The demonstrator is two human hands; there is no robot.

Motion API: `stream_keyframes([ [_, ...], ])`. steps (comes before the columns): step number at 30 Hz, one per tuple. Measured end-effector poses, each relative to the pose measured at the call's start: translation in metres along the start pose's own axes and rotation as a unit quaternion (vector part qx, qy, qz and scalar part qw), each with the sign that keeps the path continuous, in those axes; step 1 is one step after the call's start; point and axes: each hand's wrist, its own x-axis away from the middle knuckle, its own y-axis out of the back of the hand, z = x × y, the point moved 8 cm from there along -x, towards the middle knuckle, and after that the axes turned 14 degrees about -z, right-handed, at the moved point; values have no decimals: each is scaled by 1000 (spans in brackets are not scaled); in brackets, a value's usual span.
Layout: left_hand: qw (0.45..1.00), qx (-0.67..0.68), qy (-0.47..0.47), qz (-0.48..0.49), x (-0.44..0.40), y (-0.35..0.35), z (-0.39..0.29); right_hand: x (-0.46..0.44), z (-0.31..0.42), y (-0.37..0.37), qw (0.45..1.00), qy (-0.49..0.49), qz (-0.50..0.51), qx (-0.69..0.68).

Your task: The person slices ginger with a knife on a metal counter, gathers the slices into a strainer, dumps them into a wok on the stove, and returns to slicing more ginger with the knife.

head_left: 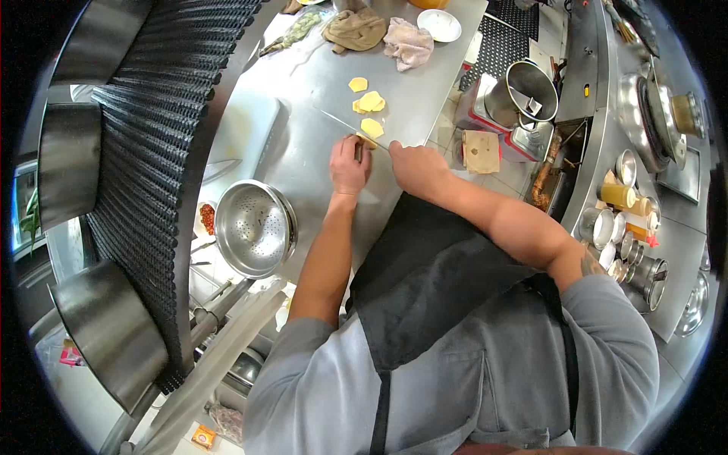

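My right hand (419, 168) is closed around the handle of a knife (339, 123), whose long thin blade points away to the left over the steel table (303, 163). My left hand (349, 164) presses with bent fingers on a pale yellow piece of food (366, 139), perhaps potato, right beside the blade. Just beyond the knife lies a flat yellow slice (371, 127). Farther off are a small overlapping group of slices (371, 101) and a single slice (358, 84). The underside of the held piece is hidden by my fingers.
A steel colander (255, 229) stands left of my left forearm, near a translucent white board (250, 125). Crumpled cloths (409, 43) and a white bowl (439, 25) sit at the far end. Right of the table are a large pot (521, 92) and a counter with sauce bottles (618, 195).
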Motion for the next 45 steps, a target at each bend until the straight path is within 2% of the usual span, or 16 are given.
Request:
stream_keyframes([
  [23,1000,-15,6,25,-3,1,-5,-2,0,-6,1000,7,0,6],
  [29,1000,-17,-6,7,1,-3,5,-11,-1,-9,999,36,23,23],
  [35,1000,1,-1,22,-6,0,-3,-41,-17,-52,998,-9,54,-30],
  [38,1000,2,-4,4,-4,-1,0,-46,-20,-42,995,-42,78,-50],
  [41,999,9,13,33,-2,-7,5,-53,-28,-43,998,-12,49,-42],
  [45,1000,6,9,3,0,-2,-1,-27,-10,-3,1000,-6,14,-10],
])
